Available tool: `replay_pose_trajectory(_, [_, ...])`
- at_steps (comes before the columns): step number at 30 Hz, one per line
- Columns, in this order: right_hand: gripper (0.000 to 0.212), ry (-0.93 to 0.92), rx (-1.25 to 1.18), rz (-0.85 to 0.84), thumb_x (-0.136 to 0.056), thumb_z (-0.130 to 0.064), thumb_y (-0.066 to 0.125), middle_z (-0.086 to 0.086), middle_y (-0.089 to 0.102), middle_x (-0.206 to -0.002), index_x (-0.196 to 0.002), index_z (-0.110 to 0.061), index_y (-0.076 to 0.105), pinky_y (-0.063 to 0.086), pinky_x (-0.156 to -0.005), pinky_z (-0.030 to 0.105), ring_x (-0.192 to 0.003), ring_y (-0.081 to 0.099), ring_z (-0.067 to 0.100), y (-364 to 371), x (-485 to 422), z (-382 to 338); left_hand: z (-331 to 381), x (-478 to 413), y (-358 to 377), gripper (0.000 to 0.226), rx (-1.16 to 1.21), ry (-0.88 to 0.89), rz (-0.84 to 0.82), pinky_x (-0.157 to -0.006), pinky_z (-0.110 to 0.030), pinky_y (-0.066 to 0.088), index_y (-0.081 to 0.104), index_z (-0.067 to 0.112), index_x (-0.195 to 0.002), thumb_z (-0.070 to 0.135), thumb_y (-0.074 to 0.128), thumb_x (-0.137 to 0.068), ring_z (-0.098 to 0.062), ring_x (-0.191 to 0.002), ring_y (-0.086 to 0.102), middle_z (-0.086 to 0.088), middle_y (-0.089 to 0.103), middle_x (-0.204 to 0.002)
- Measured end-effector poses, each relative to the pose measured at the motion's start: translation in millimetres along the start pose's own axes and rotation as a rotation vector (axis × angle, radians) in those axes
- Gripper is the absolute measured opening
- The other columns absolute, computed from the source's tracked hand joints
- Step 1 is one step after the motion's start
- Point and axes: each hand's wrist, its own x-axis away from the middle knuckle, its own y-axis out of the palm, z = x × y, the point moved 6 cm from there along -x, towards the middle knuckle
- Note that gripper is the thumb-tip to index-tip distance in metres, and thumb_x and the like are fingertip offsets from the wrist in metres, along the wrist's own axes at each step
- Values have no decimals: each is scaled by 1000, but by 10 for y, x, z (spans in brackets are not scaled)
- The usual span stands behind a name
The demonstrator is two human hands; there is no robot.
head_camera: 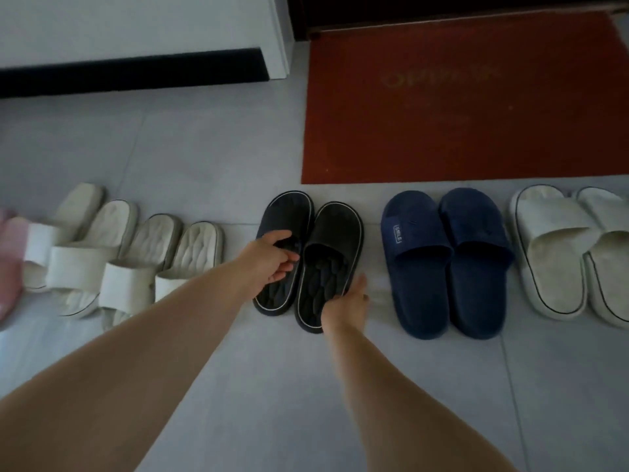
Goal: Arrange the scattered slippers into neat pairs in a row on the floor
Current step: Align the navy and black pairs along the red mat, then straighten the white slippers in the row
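Two black slippers with white edging lie side by side mid-floor, toes away from me. My left hand grips the strap of the left black slipper. My right hand holds the heel side of the right black slipper. To their right sit a navy blue pair and a white pair, each neatly together. On the left, several cream slippers lie close together at a slant, some overlapping, with a pink slipper at the frame's edge.
A red doormat lies beyond the row, in front of a dark doorway. A white wall with a black baseboard runs along the far left. Grey floor tiles stretch toward me.
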Motion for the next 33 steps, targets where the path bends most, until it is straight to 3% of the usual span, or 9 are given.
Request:
replay_pose_trajectory(4, [48, 143, -259, 114, -83, 2, 48, 22, 45, -131, -129, -5, 41, 39, -99, 42, -116, 48, 39, -49, 459, -58, 173, 396, -165, 47, 63, -27, 41, -67, -22, 42, 47, 16, -131, -8, 36, -92, -14, -67, 52, -4, 58, -78])
replay_pose_trajectory(9, [37, 102, -199, -135, -81, 3, 50, 17, 51, -125, -117, -6, 52, 39, -93, 29, -113, 53, 31, 383, 858, -173, 6, 576, -627, 45, -236, -50, 11, -64, -17, 39, 43, 13, -132, 2, 53, -90, -18, -81, 53, -10, 58, -101])
replay_pose_trajectory(11, [31, -57, -100, -277, -83, -1, 48, 11, 56, -121, -111, -9, 59, 40, -89, 24, -109, 57, 24, 755, 773, -377, -74, 314, -1102, 48, -472, 15, 100, -60, -16, 40, 41, 9, -134, -1, 52, -88, -21, -80, 54, -8, 56, -103])
replay_pose_trajectory(15, [26, -422, 198, -488, -88, -24, 51, 9, 62, -116, -108, -10, 60, 38, -75, 20, -97, 59, 19, 1420, 723, -814, -377, -181, -1991, 63, -1221, 91, 197, -104, -36, 38, 30, 11, -141, 19, 58, -86, -34, -128, 41, -14, 37, -142])
replay_pose_trajectory(20, [64, -814, 686, -420, -84, -44, 56, 8, 39, -141, -136, -13, 36, 27, -109, 36, -131, 35, 24, 2115, 972, -954, -790, -518, -2480, 82, -1605, 228, -51, -116, -37, 20, 11, 14, -147, 37, 59, -85, -26, -142, 20, -7, 21, -153])
replay_pose_trajectory(22, [72, -836, 910, -386, -84, -43, 55, 10, 35, -144, -142, -14, 24, 20, -114, 39, -135, 30, 28, 2404, 1025, -927, -840, -618, -2583, 75, -1672, 347, -87, -115, -38, 19, 16, 21, -146, 40, 57, -86, -26, -139, 23, -4, 30, -150])
replay_pose_trajectory(25, [70, -744, 1064, -387, -86, -40, 54, 13, 53, -131, -143, -21, 18, 29, -107, 48, -121, 49, 33, 2772, 1065, -1008, -825, -751, -2739, 63, -1654, 445, -147, -110, -39, 27, 27, 27, -141, 40, 55, -87, -30, -131, 35, -7, 44, -138])
replay_pose_trajectory(30, [57, -628, 1143, -526, -84, -25, 64, 14, 58, -126, -134, -13, 39, 43, -89, 37, -113, 56, 31, 3109, 1165, -1279, -772, -849, -2805, 50, -1493, 571, -299, -106, -33, 30, 41, 25, -133, 29, 59, -87, -23, -121, 50, -1, 57, -130])
replay_pose_trajectory(33, [52, -568, 1023, -456, -78, -24, 70, 12, 60, -122, -125, -12, 51, 43, -85, 32, -111, 57, 28, 3016, 1213, -1353, -612, -811, -2821, 43, -1416, 655, -310, -111, -35, 21, 48, 26, -121, 28, 64, -82, -21, -122, 47, 2, 60, -125])
